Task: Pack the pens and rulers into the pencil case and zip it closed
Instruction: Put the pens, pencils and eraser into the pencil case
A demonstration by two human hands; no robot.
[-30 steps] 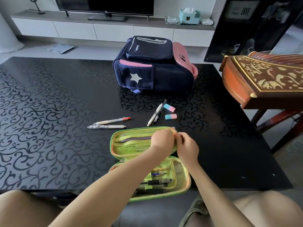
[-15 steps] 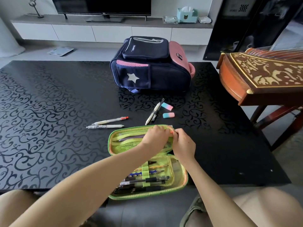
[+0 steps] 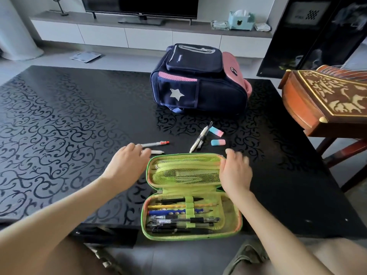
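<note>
Now left hand (image 3: 129, 161) covering white pen (image 3: 157, 152) left end, fingers straight; right hand (image 3: 235, 172) sitting beside open pencil case (image 3: 184, 165) right end, fingers spread

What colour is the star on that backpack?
The star is silvery white; the head view shows it.

The left grip (image 3: 127, 161) has let go of the mesh pocket in the lid of the green zip-around pencil case (image 3: 178, 238). It has swung toward frame left, fingers spread at the white capped pen (image 3: 156, 152) on the black patterned worktop (image 3: 59, 126). The right grip (image 3: 235, 171) has loosened, with its fingers straightened at the lid's right end.
</note>
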